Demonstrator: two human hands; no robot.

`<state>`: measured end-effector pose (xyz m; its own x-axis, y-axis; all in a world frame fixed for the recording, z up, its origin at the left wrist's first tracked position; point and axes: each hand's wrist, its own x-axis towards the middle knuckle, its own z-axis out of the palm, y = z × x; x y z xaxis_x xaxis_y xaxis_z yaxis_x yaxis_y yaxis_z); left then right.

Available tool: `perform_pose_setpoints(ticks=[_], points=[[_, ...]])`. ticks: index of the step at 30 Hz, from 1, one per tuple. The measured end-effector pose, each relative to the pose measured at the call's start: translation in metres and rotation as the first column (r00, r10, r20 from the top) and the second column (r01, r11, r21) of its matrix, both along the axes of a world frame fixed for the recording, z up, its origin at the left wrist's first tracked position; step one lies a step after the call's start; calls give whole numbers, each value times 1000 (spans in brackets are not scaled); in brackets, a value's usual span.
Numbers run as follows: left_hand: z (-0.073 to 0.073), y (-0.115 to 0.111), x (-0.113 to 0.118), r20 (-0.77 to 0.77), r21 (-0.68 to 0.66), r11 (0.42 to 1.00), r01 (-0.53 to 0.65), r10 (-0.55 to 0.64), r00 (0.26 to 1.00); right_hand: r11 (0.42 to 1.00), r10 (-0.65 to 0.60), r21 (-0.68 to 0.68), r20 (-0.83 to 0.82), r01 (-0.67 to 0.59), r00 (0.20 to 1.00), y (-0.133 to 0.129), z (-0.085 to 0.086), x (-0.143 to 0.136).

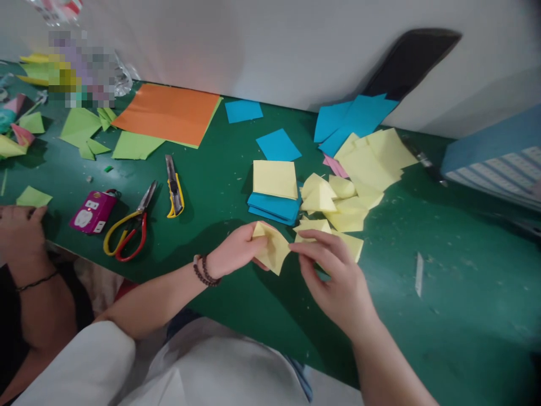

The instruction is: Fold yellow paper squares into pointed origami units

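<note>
My left hand [239,248] grips a small pale yellow sheet of paper [276,252] between thumb and fingers, just above the table's front part. The sheet is bent, with one corner pointing right. At that corner are the fingertips of my right hand [332,270], which look pinched on it. Behind the left hand lies a stack of yellow square paper [274,179] on top of blue square paper [274,207]. Folded yellow paper pieces [318,194] lie loosely behind my right hand, partly covered by it.
Left on the green table [228,293] are scissors [133,225], a yellow utility knife [173,189], a purple box [93,212] and orange paper [169,113]. Blue sheets [355,121] lean at the back wall. A blue box [499,152] stands right. Another person's hand [21,231] rests far left.
</note>
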<state>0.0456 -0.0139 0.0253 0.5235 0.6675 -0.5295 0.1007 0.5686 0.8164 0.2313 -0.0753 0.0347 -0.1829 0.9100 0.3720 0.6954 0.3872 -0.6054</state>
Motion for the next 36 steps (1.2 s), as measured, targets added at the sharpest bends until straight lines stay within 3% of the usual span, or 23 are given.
perform_pose_setpoints(ticks=[6, 12, 18, 27, 32, 36], points=[[3, -1, 0, -54, 114, 993, 41, -35, 998, 994, 102, 21, 102, -104, 990, 0, -8, -1], [0, -7, 3, 135, -2, 994, 114, -112, 984, 996, -38, 79, 80, 32, 996, -1, -11, -8], [-3, -10, 3, 207, -16, 986, 163, -157, 966, 996, -93, 6, -31, 94, 995, -3, -14, -11], [-3, -17, 6, -15, 216, 944, 249, -252, 968, 981, -146, -142, -63, 136, 987, -4, -14, -16], [-1, -19, 6, -184, 354, 898, 261, -206, 961, 982, -143, -133, -77, 132, 987, -5, -17, -20], [-3, -18, 7, -187, 326, 924, 201, -145, 971, 988, -75, -144, -115, 58, 990, -6, -13, -22]])
